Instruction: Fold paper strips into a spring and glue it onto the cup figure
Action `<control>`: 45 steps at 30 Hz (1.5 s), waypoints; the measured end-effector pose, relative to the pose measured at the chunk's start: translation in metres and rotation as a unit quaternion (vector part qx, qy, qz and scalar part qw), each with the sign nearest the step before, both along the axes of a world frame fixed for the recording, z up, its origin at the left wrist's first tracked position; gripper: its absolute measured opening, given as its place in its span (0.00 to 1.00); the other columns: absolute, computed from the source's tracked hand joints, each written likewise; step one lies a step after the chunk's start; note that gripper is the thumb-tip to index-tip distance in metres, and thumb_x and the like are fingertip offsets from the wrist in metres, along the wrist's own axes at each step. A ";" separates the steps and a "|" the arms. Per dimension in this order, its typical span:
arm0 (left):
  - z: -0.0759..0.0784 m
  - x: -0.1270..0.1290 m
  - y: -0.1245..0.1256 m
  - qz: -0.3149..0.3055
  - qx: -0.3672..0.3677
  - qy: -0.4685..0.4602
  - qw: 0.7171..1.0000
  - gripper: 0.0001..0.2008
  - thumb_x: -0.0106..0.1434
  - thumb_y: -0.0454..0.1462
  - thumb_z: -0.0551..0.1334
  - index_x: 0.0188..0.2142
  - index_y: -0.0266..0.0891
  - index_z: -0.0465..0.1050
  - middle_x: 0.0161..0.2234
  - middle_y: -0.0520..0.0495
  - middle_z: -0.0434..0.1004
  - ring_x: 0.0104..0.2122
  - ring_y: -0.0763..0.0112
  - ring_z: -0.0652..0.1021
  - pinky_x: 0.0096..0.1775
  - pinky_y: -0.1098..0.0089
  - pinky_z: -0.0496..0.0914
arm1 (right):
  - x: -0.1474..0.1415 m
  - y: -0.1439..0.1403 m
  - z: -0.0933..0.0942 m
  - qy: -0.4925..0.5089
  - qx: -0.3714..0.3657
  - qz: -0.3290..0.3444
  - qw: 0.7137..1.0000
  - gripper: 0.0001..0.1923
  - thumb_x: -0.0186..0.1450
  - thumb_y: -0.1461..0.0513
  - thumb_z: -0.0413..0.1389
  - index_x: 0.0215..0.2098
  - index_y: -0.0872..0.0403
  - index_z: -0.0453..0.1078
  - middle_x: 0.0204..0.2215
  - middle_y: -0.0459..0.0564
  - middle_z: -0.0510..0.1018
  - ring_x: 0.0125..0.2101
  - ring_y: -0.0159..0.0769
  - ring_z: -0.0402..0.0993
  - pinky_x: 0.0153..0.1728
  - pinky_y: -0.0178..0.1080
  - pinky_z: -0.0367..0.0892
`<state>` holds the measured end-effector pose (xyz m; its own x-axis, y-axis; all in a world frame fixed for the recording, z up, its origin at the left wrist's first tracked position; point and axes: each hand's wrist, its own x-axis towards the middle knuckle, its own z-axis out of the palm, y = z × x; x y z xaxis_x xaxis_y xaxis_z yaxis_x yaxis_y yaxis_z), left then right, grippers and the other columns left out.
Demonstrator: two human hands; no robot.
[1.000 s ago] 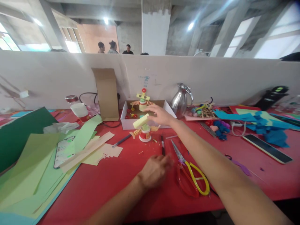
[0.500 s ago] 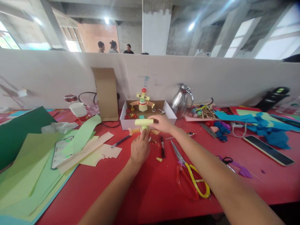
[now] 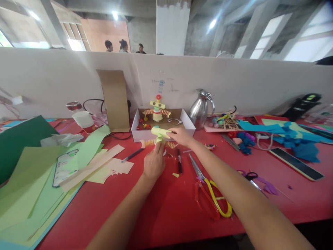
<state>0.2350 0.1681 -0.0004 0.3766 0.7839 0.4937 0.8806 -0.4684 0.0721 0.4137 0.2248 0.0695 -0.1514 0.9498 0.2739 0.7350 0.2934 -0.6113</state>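
Note:
My right hand (image 3: 182,136) pinches the right end of a pale yellow rolled paper tube (image 3: 159,131), which sits across the green top of a paper figure. My left hand (image 3: 154,163) has its fingers closed on the body of that paper figure (image 3: 148,143) and hides most of it. Folded accordion arms stick out on both sides of the figure. Behind, in a white box (image 3: 142,136), a similar finished-looking figure (image 3: 157,113) stands with a red ball on top and eyes on its yellow tube.
Large scissors (image 3: 208,187) and a black marker (image 3: 179,161) lie near my hands. Coloured paper sheets (image 3: 23,187) and a phone (image 3: 65,167) are at left. A steel jug (image 3: 199,109), blue crepe paper (image 3: 293,139) and another phone (image 3: 295,164) stand or lie at right.
The yellow tube has tipped from level to slanting down toward the right, showing more green beneath it. My left hand stays on the figure. The whole view has shifted slightly.

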 end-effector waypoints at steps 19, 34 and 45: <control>0.009 -0.014 0.014 -0.016 0.024 -0.088 0.996 0.23 0.66 0.33 0.53 0.61 0.40 0.63 0.59 0.41 0.69 0.44 0.62 0.79 0.33 0.68 0.72 | 0.000 -0.011 -0.001 0.024 0.012 0.034 0.999 0.16 0.59 0.65 0.61 0.46 0.54 0.76 0.41 0.50 0.82 0.38 0.39 0.78 0.39 0.38 0.70; 0.010 -0.018 0.017 -0.032 0.044 -0.024 0.998 0.19 0.67 0.29 0.51 0.54 0.38 0.70 0.53 0.39 0.75 0.40 0.63 0.80 0.33 0.67 0.71 | -0.002 0.001 -0.001 -0.003 -0.051 -0.047 0.998 0.13 0.66 0.59 0.53 0.28 0.54 0.77 0.26 0.49 0.80 0.29 0.39 0.76 0.31 0.36 0.63; 0.017 -0.020 0.007 -0.066 0.035 -0.128 0.989 0.21 0.67 0.32 0.52 0.58 0.39 0.68 0.56 0.41 0.74 0.45 0.62 0.79 0.39 0.66 0.73 | -0.006 -0.003 0.012 0.274 0.065 -0.115 0.953 0.19 0.65 0.54 0.52 0.51 0.52 0.69 0.39 0.51 0.79 0.37 0.39 0.75 0.36 0.39 0.70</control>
